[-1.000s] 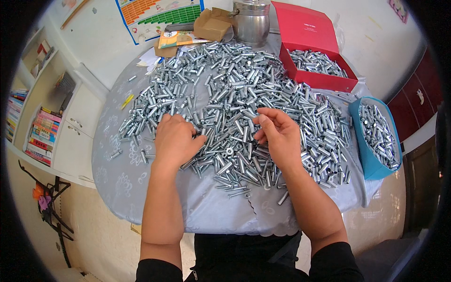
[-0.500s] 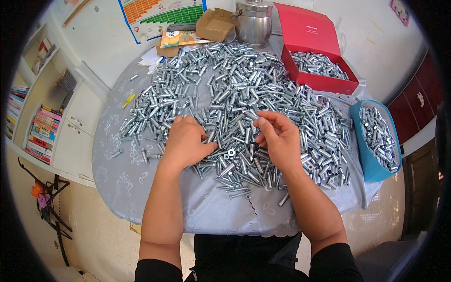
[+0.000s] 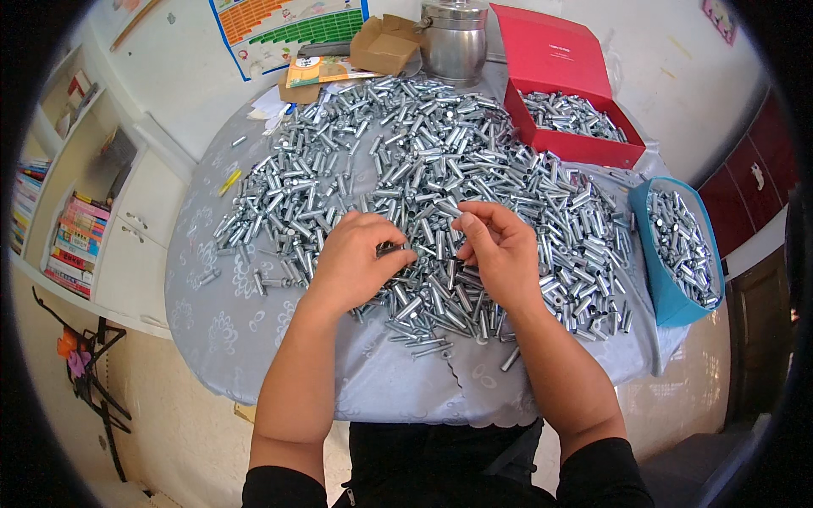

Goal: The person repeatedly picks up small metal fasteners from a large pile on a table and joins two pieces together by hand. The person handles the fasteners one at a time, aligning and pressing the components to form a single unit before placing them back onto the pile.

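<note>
A wide heap of silvery metal sleeves and bolts [image 3: 474,173] covers most of the round table. Over its near part my left hand [image 3: 356,258] is closed, thumb against the curled fingers. A small dark metal piece seems to be between them, too hidden to name. Facing it, my right hand [image 3: 506,254] is closed too, its thumb and forefinger pinched at the end of a shiny metal sleeve [image 3: 442,208]. The two hands are a short way apart, fingertips pointing at each other. Small washers and loose bolts [image 3: 430,347] lie near the heap's front edge.
At the back right stands an open red box [image 3: 584,151] full of metal parts. A blue bin [image 3: 669,315] with more stands at the right edge. Behind the heap are a steel pot [image 3: 454,42] and a cardboard box [image 3: 385,44]. A yellow tool [image 3: 229,182] lies at the left.
My left hand has lifted from the heap and moved right, closer to my right hand, with its fingers now pinched together. My right hand has hardly moved.
</note>
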A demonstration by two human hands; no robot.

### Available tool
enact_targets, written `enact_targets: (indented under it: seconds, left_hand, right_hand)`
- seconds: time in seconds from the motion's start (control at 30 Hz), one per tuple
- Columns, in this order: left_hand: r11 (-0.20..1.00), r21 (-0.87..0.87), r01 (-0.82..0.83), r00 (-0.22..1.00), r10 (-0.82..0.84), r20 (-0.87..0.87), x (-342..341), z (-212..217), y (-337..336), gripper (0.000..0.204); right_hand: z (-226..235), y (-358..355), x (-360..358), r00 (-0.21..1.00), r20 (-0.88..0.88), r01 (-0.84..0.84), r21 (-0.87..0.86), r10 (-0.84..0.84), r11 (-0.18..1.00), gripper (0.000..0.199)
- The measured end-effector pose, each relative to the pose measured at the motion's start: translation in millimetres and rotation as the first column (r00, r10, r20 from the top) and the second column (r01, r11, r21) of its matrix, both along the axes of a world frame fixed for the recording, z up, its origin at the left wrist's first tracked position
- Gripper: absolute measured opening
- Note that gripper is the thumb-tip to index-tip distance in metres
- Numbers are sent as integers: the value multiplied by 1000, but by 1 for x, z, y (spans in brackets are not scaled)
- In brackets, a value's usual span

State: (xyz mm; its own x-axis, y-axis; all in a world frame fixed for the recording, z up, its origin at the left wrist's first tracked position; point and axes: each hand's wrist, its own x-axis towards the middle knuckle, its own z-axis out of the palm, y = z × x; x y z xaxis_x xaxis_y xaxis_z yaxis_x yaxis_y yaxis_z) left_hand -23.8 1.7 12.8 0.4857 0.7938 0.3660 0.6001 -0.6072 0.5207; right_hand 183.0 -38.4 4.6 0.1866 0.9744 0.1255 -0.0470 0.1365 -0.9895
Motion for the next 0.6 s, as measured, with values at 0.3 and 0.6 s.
enact_targets:
  seconds: [0.3, 0.6]
  left_hand:
    - [783, -512, 353, 620, 214, 755, 16, -5, -2, 16]
    - [810, -494, 315, 645, 200, 738, 26, -12, -5, 17]
  right_hand:
    - [5, -2, 1, 996, 75, -38, -47, 42, 998, 20]
    - [7, -1, 5, 987, 44, -149, -143, 156, 978, 19]
